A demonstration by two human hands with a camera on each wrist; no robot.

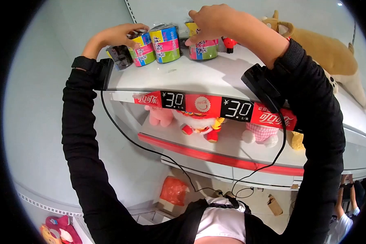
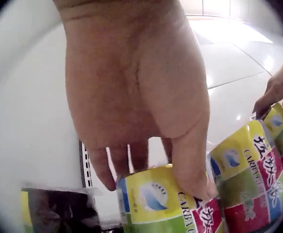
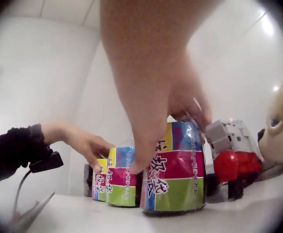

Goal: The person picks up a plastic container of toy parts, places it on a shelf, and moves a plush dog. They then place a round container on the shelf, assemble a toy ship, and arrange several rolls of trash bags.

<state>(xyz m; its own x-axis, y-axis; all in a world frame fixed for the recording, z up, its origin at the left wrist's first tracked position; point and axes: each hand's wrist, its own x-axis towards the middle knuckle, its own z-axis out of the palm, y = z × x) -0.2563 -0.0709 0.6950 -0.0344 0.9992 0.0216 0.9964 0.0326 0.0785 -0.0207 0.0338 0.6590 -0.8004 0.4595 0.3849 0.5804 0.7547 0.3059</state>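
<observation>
Three rolls of garbage bags with yellow, blue, pink and green labels stand upright in a row on the white upper shelf [image 1: 175, 77]. My left hand [image 1: 117, 35] grips the left roll [image 1: 143, 55] from above, thumb on its front and fingers behind. The middle roll [image 1: 166, 44] stands between the hands. My right hand [image 1: 221, 25] holds the right roll [image 3: 177, 182] by its top, thumb along its left side and fingers over the back. A dark pack in clear wrap [image 1: 121, 57] lies at the left end, beside the left roll.
Right of the rolls are a small red figure [image 1: 229, 44] and a large tan plush dog [image 1: 321, 51]. A red price strip [image 1: 203, 104] runs along the shelf edge. Plush toys sit on the lower shelf [image 1: 227, 152]. Wrist camera cables [image 1: 140, 150] hang in front.
</observation>
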